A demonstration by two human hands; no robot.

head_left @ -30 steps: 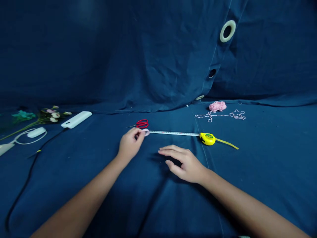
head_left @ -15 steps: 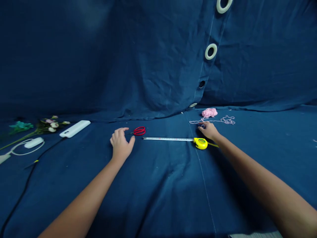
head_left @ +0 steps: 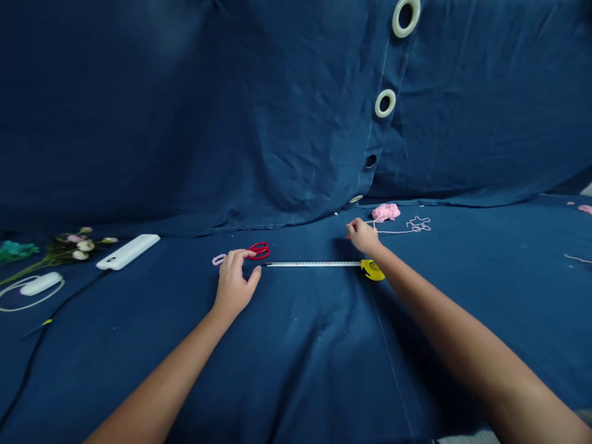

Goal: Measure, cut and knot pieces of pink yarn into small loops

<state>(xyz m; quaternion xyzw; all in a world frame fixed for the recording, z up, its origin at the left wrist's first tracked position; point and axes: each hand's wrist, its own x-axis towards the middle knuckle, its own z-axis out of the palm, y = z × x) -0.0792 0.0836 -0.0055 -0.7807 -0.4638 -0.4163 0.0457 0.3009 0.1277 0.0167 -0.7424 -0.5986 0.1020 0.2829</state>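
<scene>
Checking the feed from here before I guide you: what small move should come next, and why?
Probably pinch the pink yarn strand with the right hand: it lies right beside that hand, which seems to hold nothing, while the left hand sits by the red scissors.

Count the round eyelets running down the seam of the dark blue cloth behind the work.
4: a pale-ringed eyelet at the top, a second pale-ringed eyelet below it, a dark eyelet hole, and a half-hidden eyelet at the fold. More may lie above the view.
</scene>
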